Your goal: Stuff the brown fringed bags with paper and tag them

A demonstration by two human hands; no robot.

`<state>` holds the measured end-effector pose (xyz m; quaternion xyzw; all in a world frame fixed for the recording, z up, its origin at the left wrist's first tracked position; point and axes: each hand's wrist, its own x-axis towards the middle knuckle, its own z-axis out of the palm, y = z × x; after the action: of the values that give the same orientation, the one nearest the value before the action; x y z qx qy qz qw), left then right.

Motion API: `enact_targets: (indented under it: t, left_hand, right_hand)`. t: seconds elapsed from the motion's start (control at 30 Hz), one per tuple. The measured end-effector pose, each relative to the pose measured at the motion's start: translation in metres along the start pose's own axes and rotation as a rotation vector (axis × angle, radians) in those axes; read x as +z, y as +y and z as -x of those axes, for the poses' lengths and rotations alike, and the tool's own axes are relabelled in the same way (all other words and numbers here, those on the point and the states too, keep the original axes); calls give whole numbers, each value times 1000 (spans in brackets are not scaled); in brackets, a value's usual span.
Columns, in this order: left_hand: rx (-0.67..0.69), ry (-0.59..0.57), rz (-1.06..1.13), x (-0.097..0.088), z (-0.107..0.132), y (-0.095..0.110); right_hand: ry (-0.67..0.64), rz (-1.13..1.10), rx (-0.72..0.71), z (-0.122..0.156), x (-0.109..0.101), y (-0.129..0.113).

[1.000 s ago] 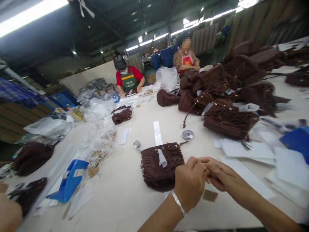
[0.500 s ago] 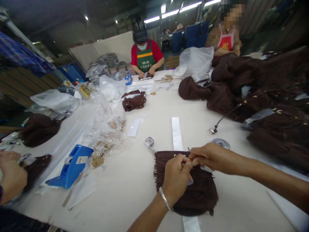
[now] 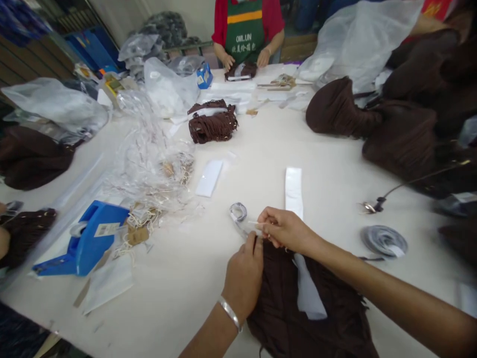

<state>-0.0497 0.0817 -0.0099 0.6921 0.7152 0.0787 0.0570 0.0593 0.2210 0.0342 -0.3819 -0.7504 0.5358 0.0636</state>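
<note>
A dark brown fringed bag [image 3: 276,303] lies on the table in front of me, with a whitish translucent sheet [image 3: 310,291] on its upper side. My right hand [image 3: 286,229] pinches a small white strip [image 3: 255,226] at the bag's far left corner. Just below it, my left hand [image 3: 243,273], with a silver bracelet on the wrist, has its fingers pressed together; what they grip is hidden. Beside these fingertips lies a coiled, plastic-wrapped strap [image 3: 238,212], its tail running toward the bag. A folded white strip [image 3: 294,191] sticks out beyond the bag.
A blue tape dispenser [image 3: 95,238], tags on strings [image 3: 137,234] and crumpled clear plastic [image 3: 137,159] lie left. Another coiled strap [image 3: 385,241] and piled brown bags [image 3: 402,134] are on the right. A co-worker [image 3: 246,35] handles a brown piece across the table; another person's hand shows far left.
My hands have moved from the middle of the bag's top to its far left corner. The whitish sheet on the bag now shows uncovered. The view has tipped down and closer.
</note>
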Motion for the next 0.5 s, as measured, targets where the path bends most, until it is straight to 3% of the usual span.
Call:
enact_targets:
  t: [0.13, 0.23, 0.3, 0.4, 0.5]
  left_hand:
    - [-3, 44, -10, 12, 25, 4]
    - [-40, 63, 25, 14, 36, 4]
    - [-59, 83, 69, 15, 40, 4]
    - [-109, 122, 151, 15, 41, 5]
    - [-187, 116, 244, 12, 39, 4]
  right_hand:
    - [39, 503, -121, 0, 16, 8]
    - [-6, 925, -181, 0, -4, 15]
    - [23, 1077, -141, -3, -26, 17]
    - [142, 1115, -76, -12, -48, 13]
    - [112, 907, -165, -18, -31, 10]
